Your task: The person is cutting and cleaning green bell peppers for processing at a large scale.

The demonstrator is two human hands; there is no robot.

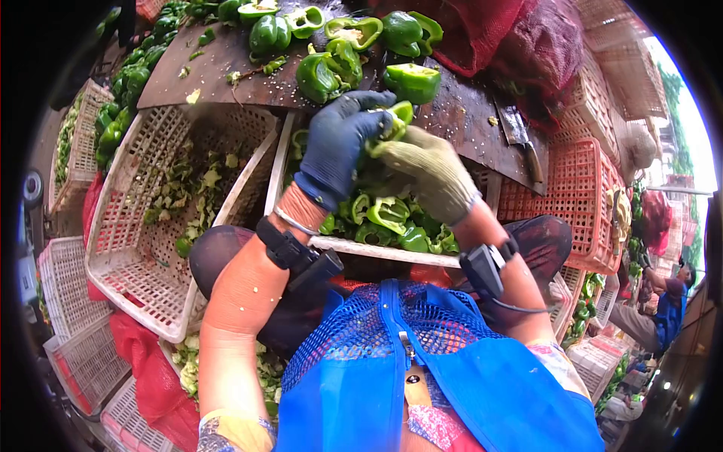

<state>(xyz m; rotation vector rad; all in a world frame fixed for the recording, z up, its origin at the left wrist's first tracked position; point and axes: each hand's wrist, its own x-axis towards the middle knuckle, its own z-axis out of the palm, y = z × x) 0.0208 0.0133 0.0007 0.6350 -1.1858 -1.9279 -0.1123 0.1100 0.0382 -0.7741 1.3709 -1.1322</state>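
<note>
My left hand (339, 143), in a dark blue glove, is closed around a piece of green pepper (398, 120) above a white crate. My right hand (437, 172), in a pale olive glove, meets it from the other side, its fingers against the same piece. Beneath both hands, the white crate (354, 244) holds cut green peppers (388, 214). Just beyond, on the dark board (218, 64), lie several whole and cut peppers, one cut open (412, 81) close to my fingers. A cleaver (520, 135) lies at the board's right side.
A white crate (135, 218) with trimmings stands at the left. At the right is an orange crate (557, 196), near stacked crates. A red mesh sack (482, 38) lies on the board's far right. Another person (666, 309) is at the far right.
</note>
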